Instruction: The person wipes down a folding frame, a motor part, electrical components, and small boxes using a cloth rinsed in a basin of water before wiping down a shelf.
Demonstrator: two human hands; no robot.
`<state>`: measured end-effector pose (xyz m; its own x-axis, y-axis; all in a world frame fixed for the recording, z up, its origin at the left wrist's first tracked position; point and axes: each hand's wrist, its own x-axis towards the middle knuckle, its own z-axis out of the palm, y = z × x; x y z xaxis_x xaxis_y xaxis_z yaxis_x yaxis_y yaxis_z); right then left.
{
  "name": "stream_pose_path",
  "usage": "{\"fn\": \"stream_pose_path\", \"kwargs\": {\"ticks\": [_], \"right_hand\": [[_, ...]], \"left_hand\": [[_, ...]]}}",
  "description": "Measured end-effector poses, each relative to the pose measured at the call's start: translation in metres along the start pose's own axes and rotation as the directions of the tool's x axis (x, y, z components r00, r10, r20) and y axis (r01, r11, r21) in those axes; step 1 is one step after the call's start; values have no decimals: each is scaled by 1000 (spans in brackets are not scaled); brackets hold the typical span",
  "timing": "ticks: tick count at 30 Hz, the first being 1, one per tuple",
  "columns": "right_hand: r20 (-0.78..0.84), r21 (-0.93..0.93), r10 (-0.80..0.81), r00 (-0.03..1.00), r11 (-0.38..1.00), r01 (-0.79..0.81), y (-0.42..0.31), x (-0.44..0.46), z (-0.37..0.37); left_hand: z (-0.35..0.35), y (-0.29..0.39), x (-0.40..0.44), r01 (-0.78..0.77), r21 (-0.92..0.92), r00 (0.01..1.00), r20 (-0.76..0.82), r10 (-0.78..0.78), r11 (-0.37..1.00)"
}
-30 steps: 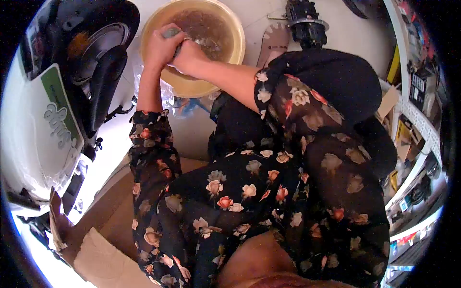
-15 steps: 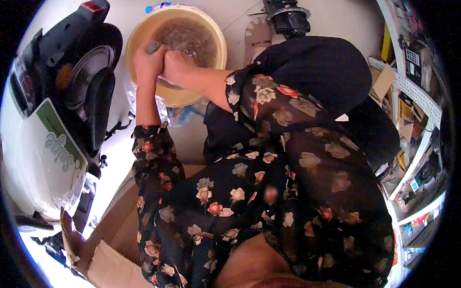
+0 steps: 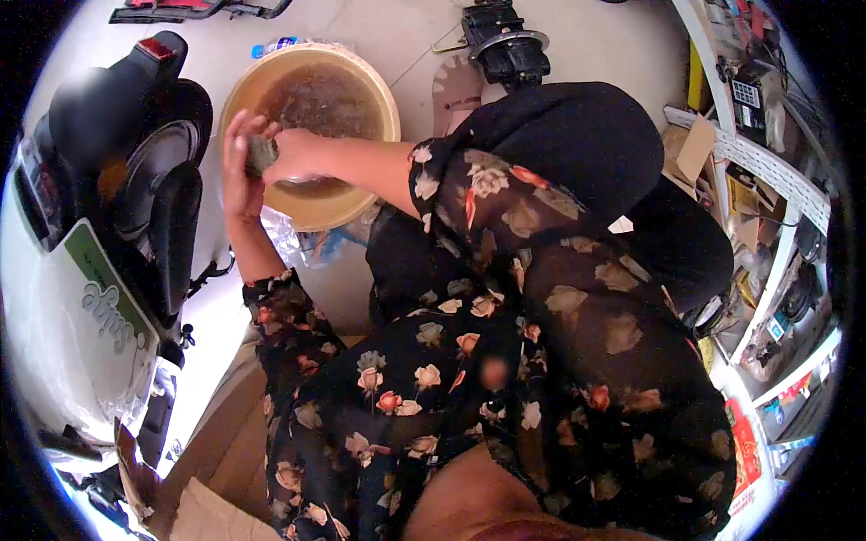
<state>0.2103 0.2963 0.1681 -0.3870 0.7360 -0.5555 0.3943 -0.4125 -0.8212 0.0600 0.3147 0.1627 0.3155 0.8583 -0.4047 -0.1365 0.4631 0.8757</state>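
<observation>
My right hand point(image 3: 296, 155) is closed over the near side of a yellowish plastic basin point(image 3: 386, 110). A wadded grey-green cloth point(image 3: 262, 156) sticks out of that fist on its left side. Against the cloth is my left hand point(image 3: 238, 162), its fingers stretched upward and apart, at the basin's left rim. Inside the basin is murky brownish water point(image 3: 329, 104); whatever lies under its surface cannot be made out. Part of the cloth is hidden within the right hand.
A white and green scooter point(image 3: 81, 316) stands on the left. A black mechanical part with a metal disc point(image 3: 510, 50) lies beyond my sandalled foot point(image 3: 456, 86). Cluttered white shelves point(image 3: 785, 171) line the right side. Cardboard point(image 3: 216, 514) lies at lower left.
My two fists were pressed together above the water. Now my left hand has opened, and both hands are nearer the basin's left rim. The whole view has shifted slightly.
</observation>
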Motion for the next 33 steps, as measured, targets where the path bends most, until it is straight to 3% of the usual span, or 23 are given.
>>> {"fn": "stream_pose_path", "kwargs": {"ticks": [1,4,5,8,9,10,13,16,17,20,24,26,29,31,33], "right_hand": [[197,161,102,975,978,-135,-7,-4,-6],[451,618,27,892,712,-334,-8,-8,5],[511,696,-56,858,612,-375,-13,-14,1],[585,705,-134,800,571,-420,-11,-11,-1],[568,648,-82,819,658,-384,-7,0,4],[456,599,32,889,728,-334,-4,3,11],[13,373,286,958,888,-270,-12,-9,26],[-199,-42,115,973,991,-125,-9,-30,10],[-267,-27,70,961,996,-80,-6,-35,10],[-325,-130,156,933,970,-207,-3,-24,14],[-358,-158,98,929,974,-164,18,-10,21],[-323,-173,114,939,969,-177,10,-18,11],[-315,-190,81,946,971,-146,13,-14,5],[-358,-108,95,929,984,-142,13,-13,-1],[-361,-97,101,927,985,-145,0,-18,-11]], "left_hand": [[-1,0,-1,-36,-66,999,19,38,997],[1,7,-6,-66,-383,966,205,155,921],[10,13,-10,-89,-418,979,131,157,904],[-22,6,6,-42,-480,981,145,127,876],[-16,9,8,-31,-335,999,2,34,942],[-9,12,10,21,-198,1000,-7,-23,980],[15,20,16,142,238,988,-90,-124,961],[26,4,23,35,547,989,-138,48,836],[31,5,24,70,624,983,-175,51,778],[49,12,22,74,813,967,-199,157,577],[68,18,20,148,845,946,-273,177,513],[60,7,26,99,846,948,-240,207,524],[32,-17,37,32,628,962,-231,147,778],[31,-24,39,53,314,960,-278,38,948],[25,-25,36,108,38,962,-257,-94,993]]}}
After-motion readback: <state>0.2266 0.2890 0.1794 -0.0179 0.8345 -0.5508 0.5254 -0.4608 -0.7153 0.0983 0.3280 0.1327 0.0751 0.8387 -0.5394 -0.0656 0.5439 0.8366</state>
